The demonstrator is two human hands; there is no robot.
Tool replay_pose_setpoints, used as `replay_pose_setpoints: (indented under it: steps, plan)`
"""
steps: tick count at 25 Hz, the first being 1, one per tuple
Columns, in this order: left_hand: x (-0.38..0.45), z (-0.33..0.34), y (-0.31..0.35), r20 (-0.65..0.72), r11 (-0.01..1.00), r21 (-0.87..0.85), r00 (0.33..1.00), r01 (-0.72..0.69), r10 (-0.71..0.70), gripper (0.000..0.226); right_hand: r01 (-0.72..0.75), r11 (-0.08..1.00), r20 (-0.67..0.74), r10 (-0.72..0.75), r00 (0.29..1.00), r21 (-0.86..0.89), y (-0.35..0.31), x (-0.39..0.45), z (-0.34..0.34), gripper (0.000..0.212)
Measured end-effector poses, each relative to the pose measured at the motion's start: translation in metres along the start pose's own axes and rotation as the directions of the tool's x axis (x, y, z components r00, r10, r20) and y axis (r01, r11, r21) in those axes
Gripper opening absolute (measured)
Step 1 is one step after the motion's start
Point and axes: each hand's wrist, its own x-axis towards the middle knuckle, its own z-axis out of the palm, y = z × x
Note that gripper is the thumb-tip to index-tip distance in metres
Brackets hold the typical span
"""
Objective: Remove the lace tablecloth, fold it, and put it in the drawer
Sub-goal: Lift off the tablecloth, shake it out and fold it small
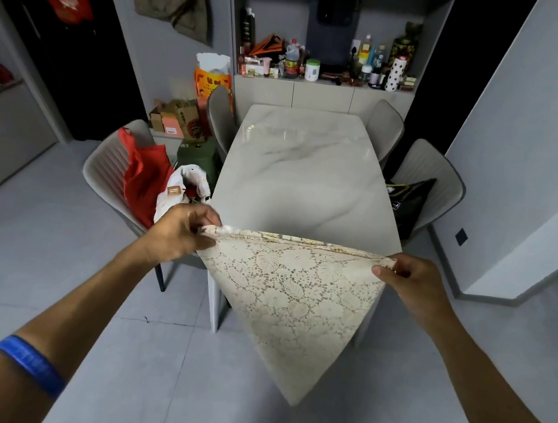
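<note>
Nearest us the cloth [295,302] hangs off the worktop [308,180], stretched along its top edge so we can fold it, our left hand [179,232] and right hand [404,286] each pinching a corner at the worktop's near end with curled fingers.

tablecloth [290,302] before table [308,180], chairs [113,173] flanking

Cream lace tablecloth [295,302], folded to a triangle, hanging point-down in front of the near end of the marble table [308,180], top edge stretched taut.
</note>
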Motion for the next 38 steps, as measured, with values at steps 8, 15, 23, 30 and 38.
replay_pose_setpoints:
  steps: [8, 15, 23, 30, 38]
  plan:
    - [-0.018, 0.016, -0.042, 0.0, 0.862, -0.47, 0.977, 0.189, -0.214, 0.018, 0.0, 0.931, 0.005, -0.002, 1.0, 0.364, -0.015, 0.004, -0.003, 0.012]
    - [-0.019, 0.046, -0.04, 0.011, 0.83, -0.537, 0.984, 0.154, -0.176, 0.049, -0.011, 0.862, -0.075, 0.057, 0.996, 0.507, -0.028, -0.003, 0.001, 0.014]
    - [0.003, 0.04, -0.034, 0.086, 0.787, -0.572, 0.971, 0.23, -0.221, 0.072, -0.22, 0.874, -0.02, 0.253, 0.967, 0.433, -0.022, -0.012, 0.009, 0.017]
    - [0.033, 0.025, -0.048, 0.063, 0.748, -0.604, 0.952, 0.275, -0.299, 0.076, -0.322, 0.693, -0.021, 0.437, 0.899, 0.645, -0.038, 0.021, 0.008, 0.037]
    - [0.06, 0.021, -0.086, 0.085, 0.61, -0.741, 0.941, 0.28, -0.328, 0.055, -0.351, 0.771, 0.077, 0.368, 0.927, 0.531, -0.036, 0.061, 0.038, 0.04]
